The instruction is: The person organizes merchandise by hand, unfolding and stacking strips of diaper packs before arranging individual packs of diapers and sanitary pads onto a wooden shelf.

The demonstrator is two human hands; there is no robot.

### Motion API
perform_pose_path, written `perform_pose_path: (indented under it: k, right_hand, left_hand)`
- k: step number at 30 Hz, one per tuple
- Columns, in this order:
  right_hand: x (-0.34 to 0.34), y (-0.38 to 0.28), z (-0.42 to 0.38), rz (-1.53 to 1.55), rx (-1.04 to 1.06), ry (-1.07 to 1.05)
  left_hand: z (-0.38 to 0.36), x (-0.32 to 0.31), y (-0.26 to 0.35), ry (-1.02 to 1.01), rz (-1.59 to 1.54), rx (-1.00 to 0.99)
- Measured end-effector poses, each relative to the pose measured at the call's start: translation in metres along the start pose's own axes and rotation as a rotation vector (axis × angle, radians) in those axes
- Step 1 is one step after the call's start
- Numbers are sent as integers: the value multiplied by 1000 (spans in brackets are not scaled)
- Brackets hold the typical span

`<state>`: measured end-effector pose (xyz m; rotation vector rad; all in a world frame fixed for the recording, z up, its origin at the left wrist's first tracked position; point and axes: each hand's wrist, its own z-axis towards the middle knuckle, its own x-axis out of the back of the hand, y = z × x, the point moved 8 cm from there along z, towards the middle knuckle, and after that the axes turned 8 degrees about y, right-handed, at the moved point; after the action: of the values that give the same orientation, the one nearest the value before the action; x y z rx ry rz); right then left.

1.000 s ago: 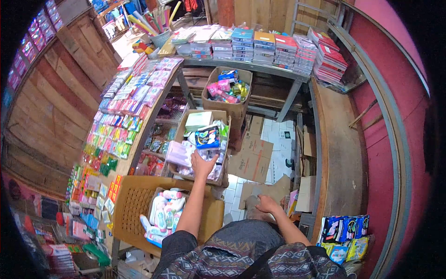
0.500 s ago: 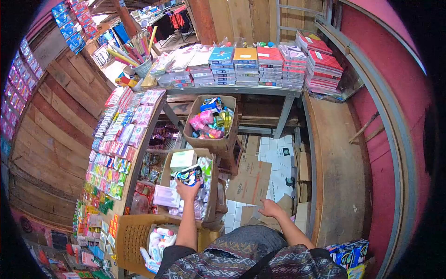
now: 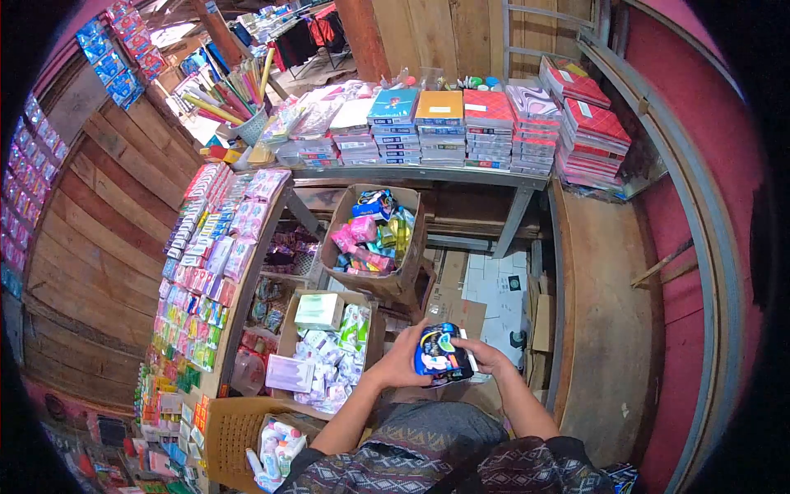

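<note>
A dark blue and black printed plastic pack (image 3: 442, 352) is held in front of my body between both hands. My left hand (image 3: 401, 360) grips its left side, and my right hand (image 3: 487, 359) closes on its right edge, where a white strip shows. Just left of my hands stands an open cardboard box (image 3: 374, 337) with white and purple packets (image 3: 329, 370), a pale green box (image 3: 319, 311) and a pale lilac box (image 3: 289, 374). The writing on the held pack is too small to read.
Behind it is another cardboard box (image 3: 341, 284) of colourful packs. Stacked books (image 3: 394, 123) line the back table (image 3: 411, 174). Small packets (image 3: 202, 272) cover the left table. A brown plastic chair (image 3: 234, 420) holds white bottles (image 3: 278, 451). A wooden bench (image 3: 605, 329) runs along the right.
My left hand has lifted the dark pack out of the nearer box and brought it right, in front of me. My right hand has come up and now holds it too.
</note>
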<state>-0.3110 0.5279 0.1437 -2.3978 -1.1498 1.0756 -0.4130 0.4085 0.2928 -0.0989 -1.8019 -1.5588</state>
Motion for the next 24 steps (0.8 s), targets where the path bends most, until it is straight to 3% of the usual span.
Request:
perform_pose_path:
  k: [2, 5, 6, 8, 10, 12, 16, 21, 24]
  right_hand:
    - [8, -15, -1, 61, 62, 66]
    - [39, -26, 8, 218, 173, 127]
    - [40, -38, 1, 270, 226, 164]
    - [47, -52, -5, 373, 291, 203]
    - [63, -56, 0, 470, 325, 263]
    - [74, -63, 2, 558, 350, 311]
    - [76, -83, 7, 642, 440, 389]
    - [75, -89, 6, 717, 531, 475]
    - [78, -76, 7, 768, 522, 523]
  left_hand:
    - [25, -3, -4, -8, -67, -73]
    - [66, 10, -29, -33, -124, -20]
    - [85, 18, -55, 46, -194, -42]
    - [122, 50, -116, 252, -206, 195]
    - [155, 112, -121, 421, -111, 412]
    - [197, 153, -182, 692, 58, 292]
    - [272, 200, -289, 715, 366, 525]
    - [320, 212, -322, 530, 522, 791]
    - [336, 207, -342, 518, 565, 834]
